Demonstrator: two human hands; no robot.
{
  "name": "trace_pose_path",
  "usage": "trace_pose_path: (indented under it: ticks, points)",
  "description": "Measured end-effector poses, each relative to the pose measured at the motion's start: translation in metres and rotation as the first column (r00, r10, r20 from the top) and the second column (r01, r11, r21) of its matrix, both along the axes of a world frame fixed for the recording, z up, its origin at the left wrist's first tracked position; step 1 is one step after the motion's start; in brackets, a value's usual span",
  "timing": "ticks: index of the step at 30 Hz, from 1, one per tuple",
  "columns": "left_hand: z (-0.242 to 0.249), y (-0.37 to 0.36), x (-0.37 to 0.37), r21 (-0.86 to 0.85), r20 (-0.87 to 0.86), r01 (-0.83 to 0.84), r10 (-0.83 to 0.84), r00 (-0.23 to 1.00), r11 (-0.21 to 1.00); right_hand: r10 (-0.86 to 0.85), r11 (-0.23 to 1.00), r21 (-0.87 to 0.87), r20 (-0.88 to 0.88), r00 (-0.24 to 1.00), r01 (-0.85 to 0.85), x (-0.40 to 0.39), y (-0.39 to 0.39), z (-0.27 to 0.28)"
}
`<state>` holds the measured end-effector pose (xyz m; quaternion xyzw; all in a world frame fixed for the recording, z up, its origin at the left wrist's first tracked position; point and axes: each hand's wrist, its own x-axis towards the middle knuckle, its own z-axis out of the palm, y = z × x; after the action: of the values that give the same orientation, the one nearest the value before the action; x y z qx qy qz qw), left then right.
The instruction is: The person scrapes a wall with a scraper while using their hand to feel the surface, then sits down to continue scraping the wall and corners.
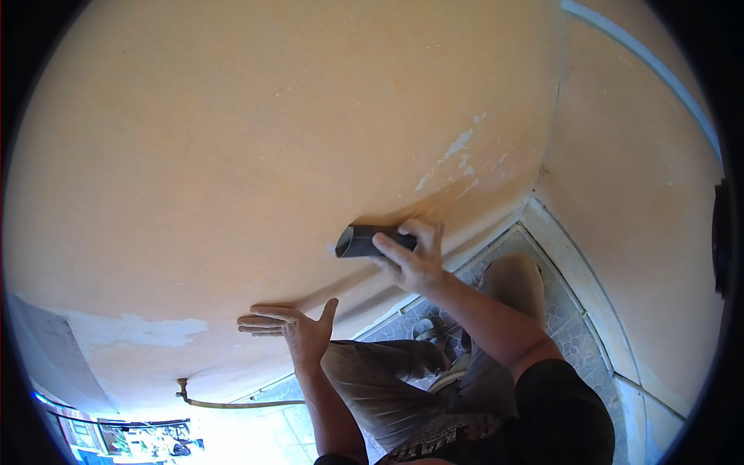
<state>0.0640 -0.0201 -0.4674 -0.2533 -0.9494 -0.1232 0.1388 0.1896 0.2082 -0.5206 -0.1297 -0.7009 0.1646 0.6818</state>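
Note:
My right hand [418,260] grips a curled piece of dark sandpaper [363,242], thumb on the near face and fingers behind. The sandpaper lies against the orange-tan wall [256,170], its far end rolled open and showing a paler inside. Lower and to the left, my left hand [301,329] holds nothing; its fingers stretch out toward the wall surface, thumb apart. Pale patches of bare wall [459,144] show up and to the right of the sandpaper.
A larger whitish patch [139,330] marks the lower left wall. Below it, a brass tap [182,387] with a hose [248,404] sticks out. Another wall with a pale skirting [577,252] meets this one at the right corner. My bent legs [380,380] are over a patterned tile floor [562,306].

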Motion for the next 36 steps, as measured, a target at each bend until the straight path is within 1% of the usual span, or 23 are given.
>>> trace_pose_path:
  ticks: [1,3,5,6,8,11,12,13,15,17,19,20,22,24,25,26,28,29,30,32,33,35,36]
  points:
    - [-0.006,-0.006,-0.007,0.048,0.094,0.056,-0.061,0.994,0.997,-0.033,0.999,0.027,0.010,0.999,0.033,0.001,0.008,-0.001]
    - [0.001,-0.009,-0.004,0.106,0.177,0.088,-0.106,0.978,0.990,0.046,0.882,-0.450,-0.209,0.977,-0.138,-0.008,0.040,-0.009]
    - [0.014,0.003,0.011,-0.036,-0.067,0.104,-0.106,0.992,0.994,-0.141,0.734,-0.594,-0.609,0.781,-0.331,0.008,0.074,0.027]
    - [0.011,-0.001,0.008,-0.032,-0.065,0.103,-0.105,0.992,0.994,-0.138,0.735,-0.592,-0.608,0.782,-0.331,0.009,0.075,0.022]
    - [-0.004,-0.008,-0.004,-0.017,0.081,0.062,-0.061,0.995,0.998,-0.397,0.833,-0.488,-0.201,0.895,0.260,0.012,0.078,0.005]
    - [-0.011,-0.010,-0.015,0.107,0.295,0.024,-0.055,0.954,0.994,-0.119,0.973,-0.199,0.008,0.993,0.118,0.000,0.006,-0.007]
    - [0.026,0.009,0.008,-0.048,0.371,-0.001,0.019,0.928,0.999,-0.018,0.991,-0.132,0.128,0.992,0.035,0.000,-0.008,-0.001]
    - [0.020,0.008,0.005,-0.053,0.368,-0.003,0.022,0.930,0.999,0.003,0.996,0.083,0.121,0.993,-0.013,0.001,-0.007,0.004]
    - [0.012,0.001,-0.001,0.043,0.386,-0.015,-0.003,0.922,0.999,-0.017,0.998,0.059,0.044,0.999,0.014,0.001,0.015,0.005]
    - [0.027,0.006,0.012,0.033,0.380,0.006,-0.018,0.925,0.999,-0.229,0.956,-0.229,-0.184,0.956,0.185,0.002,0.044,0.020]
    - [0.032,0.008,0.016,0.029,0.382,0.038,-0.046,0.923,0.999,-0.119,0.700,-0.643,-0.535,0.837,-0.311,0.014,0.063,0.041]
    - [0.030,0.007,0.015,-0.009,0.338,0.035,-0.030,0.941,0.999,-0.119,0.701,-0.644,-0.531,0.839,-0.308,0.012,0.062,0.035]
    - [0.028,0.015,0.017,-0.034,0.301,0.051,-0.038,0.953,0.998,-0.317,0.803,-0.583,-0.241,0.917,0.124,0.007,0.062,0.011]
    - [0.034,0.020,0.023,0.070,0.337,-0.032,0.007,0.941,0.997,-0.149,0.950,-0.298,-0.169,0.974,0.094,-0.003,0.023,0.001]
    - [0.031,0.017,0.019,0.068,0.340,-0.023,-0.002,0.941,0.997,-0.077,0.974,-0.206,0.087,0.993,0.093,0.006,0.000,0.003]
    - [0.028,0.014,0.014,0.059,0.373,0.010,-0.032,0.927,0.998,0.017,0.997,-0.078,0.110,0.994,-0.008,0.006,-0.009,0.009]
    - [0.020,0.007,0.009,0.040,0.403,0.033,-0.046,0.914,0.999,0.007,1.000,-0.025,0.102,0.995,-0.005,0.006,0.003,0.004]
    - [0.018,0.008,0.013,0.030,0.221,0.057,-0.062,0.973,0.998,0.003,0.999,0.032,0.095,0.995,-0.006,0.005,0.012,0.004]
    - [0.016,0.008,0.015,0.018,0.030,0.077,-0.077,0.997,0.997,-0.045,0.993,-0.108,-0.049,0.998,0.040,0.002,0.022,0.006]
    - [0.016,0.006,0.014,-0.018,0.011,0.060,-0.060,0.998,0.998,-0.225,0.943,-0.295,-0.222,0.949,0.155,0.008,0.057,0.023]
    - [0.015,0.005,0.012,-0.056,0.000,0.061,-0.061,0.998,0.997,-0.216,0.945,-0.293,-0.224,0.950,0.146,0.010,0.059,0.026]
    - [0.011,0.004,0.011,-0.038,-0.025,0.081,-0.082,0.996,0.996,-0.311,0.808,-0.574,-0.225,0.923,0.133,0.017,0.063,0.030]
    - [0.011,0.007,0.012,-0.025,-0.023,0.065,-0.065,0.998,0.998,-0.350,0.847,-0.471,-0.140,0.926,0.249,0.007,0.053,0.010]
